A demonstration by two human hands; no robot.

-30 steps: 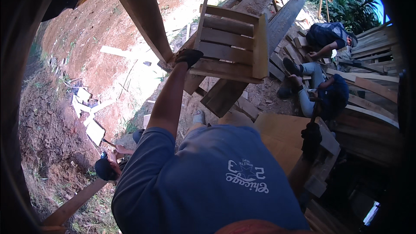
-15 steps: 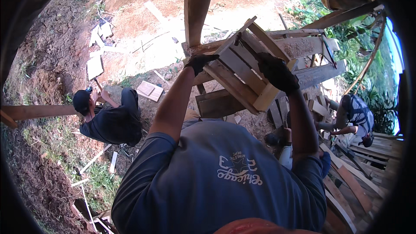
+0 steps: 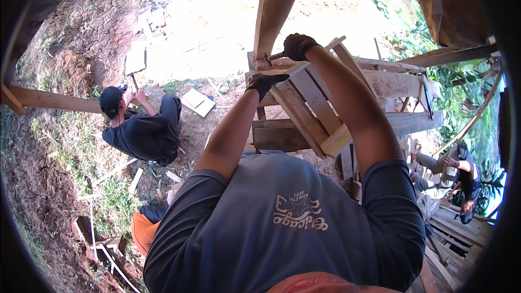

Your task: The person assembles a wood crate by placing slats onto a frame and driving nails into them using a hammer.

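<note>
A slatted wooden crate (image 3: 316,97) rests tilted on the rough timber in front of me. My left hand (image 3: 264,84), in a dark glove, grips the crate's far left corner, with one finger or thumb stretched along the edge. In a matching glove, my right hand (image 3: 298,47) is closed round the handle of a hammer (image 3: 275,56). The hammer's head points left, over the far side of the crate and above my left hand. My right forearm hides the crate's right part.
An upright post (image 3: 274,13) rises beyond the crate. Boards (image 3: 401,122) lie under and to its right. A seated person (image 3: 144,130) with a hammer works at left; another person (image 3: 461,176) bends at right. Wood offcuts (image 3: 198,102) lie on the ground.
My right hand has swung the hammer from over the crate's slats to its far left edge. The left hand stays at the crate's corner. An orange garment has appeared at lower left.
</note>
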